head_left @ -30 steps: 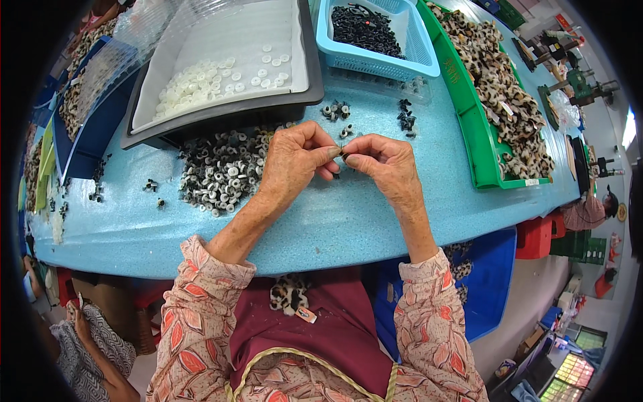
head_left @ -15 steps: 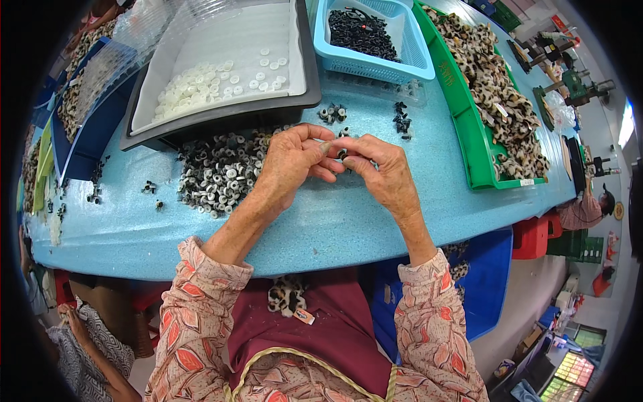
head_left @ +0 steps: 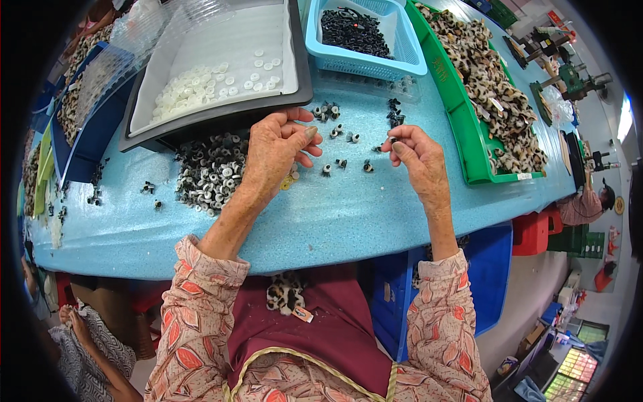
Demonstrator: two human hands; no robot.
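Observation:
My left hand (head_left: 278, 147) is raised just right of a heap of small black stemmed pieces with white round washers (head_left: 213, 171). Its fingers are curled, thumb against them; whatever they hold is too small to make out. Off to the right, my right hand (head_left: 420, 159) pinches a small black stemmed piece (head_left: 391, 140) between thumb and fingertips. Several black-and-white assembled pieces (head_left: 368, 166) lie scattered on the blue table between the hands. A few yellowish washers (head_left: 289, 181) show beside my left wrist. Beyond my right hand is a cluster of black stemmed pieces (head_left: 395, 112).
A black tray (head_left: 306, 60), lined in white, holds loose white washers. Behind stands a light blue basket (head_left: 365, 65) of black pieces. At right, a green crate (head_left: 462, 144) holds spotted plush pieces. A spotted plush piece (head_left: 284, 293) rests on my lap. Co-workers sit at both sides.
My hands, together over the table before, have come apart: the left shifted slightly left, the right moved right with a black piece. Assembled pieces between them are now uncovered.

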